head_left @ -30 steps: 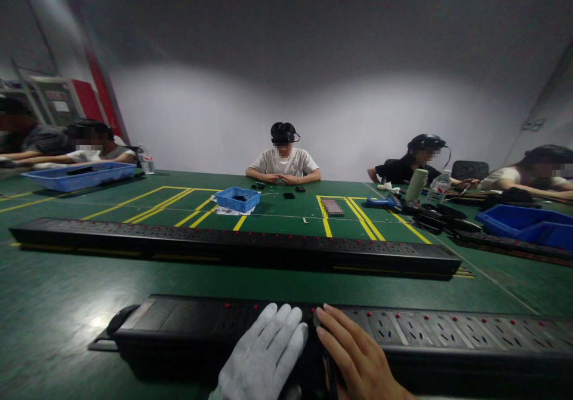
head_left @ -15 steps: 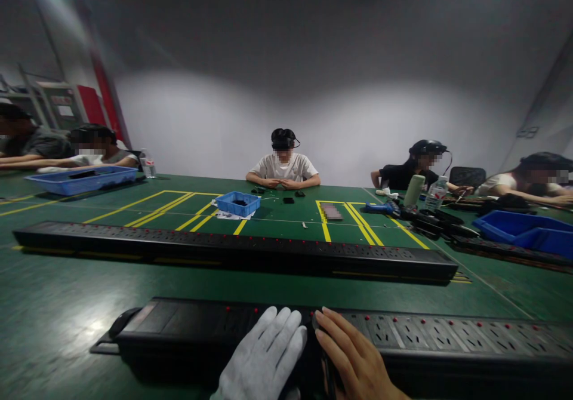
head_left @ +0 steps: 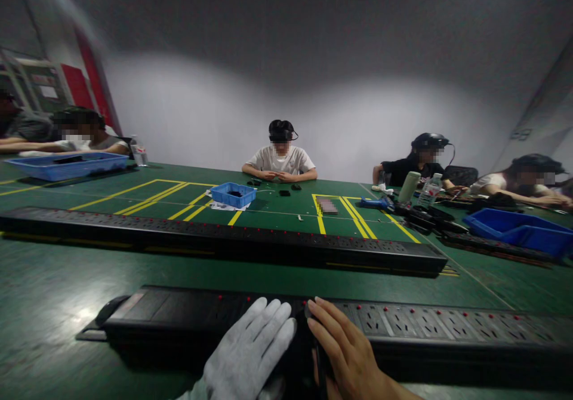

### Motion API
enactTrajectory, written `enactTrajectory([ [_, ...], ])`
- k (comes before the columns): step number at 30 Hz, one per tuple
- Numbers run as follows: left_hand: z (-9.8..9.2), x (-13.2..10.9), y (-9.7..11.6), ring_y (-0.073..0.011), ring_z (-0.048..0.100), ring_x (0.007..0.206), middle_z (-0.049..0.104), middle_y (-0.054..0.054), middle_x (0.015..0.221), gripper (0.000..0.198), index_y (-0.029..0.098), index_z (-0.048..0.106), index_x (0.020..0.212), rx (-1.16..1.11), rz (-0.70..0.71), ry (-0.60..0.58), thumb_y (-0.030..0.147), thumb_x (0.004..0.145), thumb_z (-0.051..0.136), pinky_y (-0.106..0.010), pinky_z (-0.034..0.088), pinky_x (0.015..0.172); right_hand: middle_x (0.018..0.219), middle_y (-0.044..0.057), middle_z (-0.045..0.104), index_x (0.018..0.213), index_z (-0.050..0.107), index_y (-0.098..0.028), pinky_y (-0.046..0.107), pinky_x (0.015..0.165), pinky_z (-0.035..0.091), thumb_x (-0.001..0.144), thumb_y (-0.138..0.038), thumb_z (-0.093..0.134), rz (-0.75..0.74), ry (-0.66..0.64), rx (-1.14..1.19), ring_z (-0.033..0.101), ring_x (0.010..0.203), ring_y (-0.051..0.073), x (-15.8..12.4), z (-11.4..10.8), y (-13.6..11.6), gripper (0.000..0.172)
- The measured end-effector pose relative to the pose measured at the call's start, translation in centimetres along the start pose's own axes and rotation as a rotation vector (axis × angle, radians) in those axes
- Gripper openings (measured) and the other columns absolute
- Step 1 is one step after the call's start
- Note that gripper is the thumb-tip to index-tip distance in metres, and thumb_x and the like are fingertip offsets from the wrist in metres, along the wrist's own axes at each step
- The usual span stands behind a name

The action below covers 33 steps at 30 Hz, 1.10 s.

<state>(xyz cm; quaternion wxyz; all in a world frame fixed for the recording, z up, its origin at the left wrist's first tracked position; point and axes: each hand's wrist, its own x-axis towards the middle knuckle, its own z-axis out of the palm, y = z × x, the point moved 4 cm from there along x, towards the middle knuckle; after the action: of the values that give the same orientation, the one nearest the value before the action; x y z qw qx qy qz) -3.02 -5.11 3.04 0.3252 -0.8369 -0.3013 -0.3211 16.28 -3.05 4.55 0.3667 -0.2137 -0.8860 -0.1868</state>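
A long black power strip (head_left: 430, 325) with red switches lies across the near edge of the green table (head_left: 54, 304). My left hand (head_left: 248, 355), in a white glove, rests flat on the strip's middle with its fingers stretched out. My bare right hand (head_left: 347, 355) lies right beside it, fingers extended over the strip, the fingertips touching a small dark part. A thin dark object shows under the right palm; I cannot make out what it is.
A second long black power strip (head_left: 224, 242) lies parallel further back. Beyond it are a small blue tray (head_left: 233, 194), yellow floor-tape lines, and blue bins at the left (head_left: 67, 166) and right (head_left: 519, 231). Several people sit around the table's far sides.
The view has shifted slightly to the right and down. Both hands stay on the near power strip in the same pose.
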Motion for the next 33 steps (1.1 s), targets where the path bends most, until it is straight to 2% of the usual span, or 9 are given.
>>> enactTrajectory([
  [10, -0.4, 0.3, -0.5, -0.0279, 0.047, 0.134, 0.056, -0.013, 0.139, 0.043, 0.009, 0.06, 0.129, 0.031, 0.035, 0.013, 0.022, 0.101, 0.03, -0.045, 0.033, 0.116, 0.134, 0.017, 0.06, 0.128, 0.052, -0.005, 0.038, 0.103, 0.052, 0.076, -0.001, 0.042, -0.083, 0.019, -0.014, 0.039, 0.142, 0.026, 0.5, -0.3, 0.5, 0.054],
  [16, -0.6, 0.2, -0.5, -0.0267, 0.047, 0.134, 0.055, -0.013, 0.139, 0.046, 0.009, 0.059, 0.129, 0.033, 0.027, 0.005, 0.023, 0.103, 0.024, -0.043, 0.033, 0.116, 0.131, 0.016, 0.063, 0.125, 0.054, -0.007, 0.037, 0.1, 0.054, 0.08, -0.002, 0.039, -0.088, 0.036, -0.039, 0.042, 0.139, 0.026, 0.5, -0.2, 0.2, 0.048],
  [23, 1.1, -0.6, -0.1, -0.025, 0.05, 0.131, 0.056, -0.011, 0.138, 0.036, 0.012, 0.06, 0.127, 0.048, -0.001, 0.024, 0.015, 0.099, 0.038, -0.045, 0.027, 0.119, 0.128, 0.013, 0.066, 0.122, 0.058, -0.01, 0.034, 0.097, 0.056, 0.081, -0.002, 0.042, -0.066, 0.111, -0.07, 0.047, 0.137, 0.025, 0.0, 0.5, 0.4, 0.045],
  [26, 1.7, -0.8, -0.1, -0.0261, 0.049, 0.131, 0.058, -0.011, 0.135, 0.037, 0.012, 0.059, 0.128, 0.044, -0.01, 0.012, 0.013, 0.098, 0.037, -0.047, 0.03, 0.117, 0.129, 0.013, 0.065, 0.122, 0.058, -0.01, 0.035, 0.098, 0.055, 0.08, 0.0, 0.042, -0.07, 0.103, -0.071, 0.046, 0.137, 0.025, 0.0, 0.5, 0.4, 0.046],
  [28, 1.2, -0.6, -0.1, -0.0267, 0.049, 0.131, 0.058, -0.012, 0.135, 0.038, 0.01, 0.058, 0.129, 0.039, 0.002, 0.015, 0.017, 0.099, 0.035, -0.047, 0.034, 0.115, 0.131, 0.013, 0.063, 0.124, 0.056, -0.01, 0.036, 0.099, 0.055, 0.079, 0.0, 0.043, -0.051, 0.08, -0.069, 0.045, 0.137, 0.026, 0.0, 0.5, 0.4, 0.048],
  [31, -0.8, 0.4, -0.2, -0.0278, 0.048, 0.131, 0.059, -0.014, 0.134, 0.042, 0.008, 0.059, 0.127, 0.002, 0.024, 0.038, 0.027, 0.1, 0.034, -0.043, 0.037, 0.113, 0.136, 0.015, 0.059, 0.13, 0.052, -0.008, 0.039, 0.102, 0.052, 0.079, 0.0, 0.042, -0.015, 0.022, -0.04, 0.043, 0.139, 0.027, -0.1, 0.4, 0.1, 0.053],
  [32, -1.2, 0.7, -0.4, -0.0275, 0.046, 0.133, 0.057, -0.013, 0.136, 0.041, 0.008, 0.058, 0.129, -0.011, -0.001, -0.03, 0.025, 0.097, 0.038, -0.042, 0.037, 0.113, 0.138, 0.015, 0.057, 0.133, 0.05, -0.008, 0.041, 0.103, 0.051, 0.08, 0.0, 0.042, -0.005, 0.006, -0.026, 0.042, 0.14, 0.027, -0.1, 0.4, 0.1, 0.054],
  [33, -1.8, 1.0, -0.3, -0.0273, 0.047, 0.133, 0.057, -0.013, 0.136, 0.042, 0.008, 0.057, 0.129, -0.014, 0.01, -0.047, 0.021, 0.094, 0.04, -0.041, 0.038, 0.112, 0.14, 0.016, 0.055, 0.135, 0.049, -0.008, 0.042, 0.104, 0.05, 0.08, 0.0, 0.042, 0.004, -0.007, -0.014, 0.041, 0.14, 0.028, -0.2, 0.5, 0.0, 0.055],
])
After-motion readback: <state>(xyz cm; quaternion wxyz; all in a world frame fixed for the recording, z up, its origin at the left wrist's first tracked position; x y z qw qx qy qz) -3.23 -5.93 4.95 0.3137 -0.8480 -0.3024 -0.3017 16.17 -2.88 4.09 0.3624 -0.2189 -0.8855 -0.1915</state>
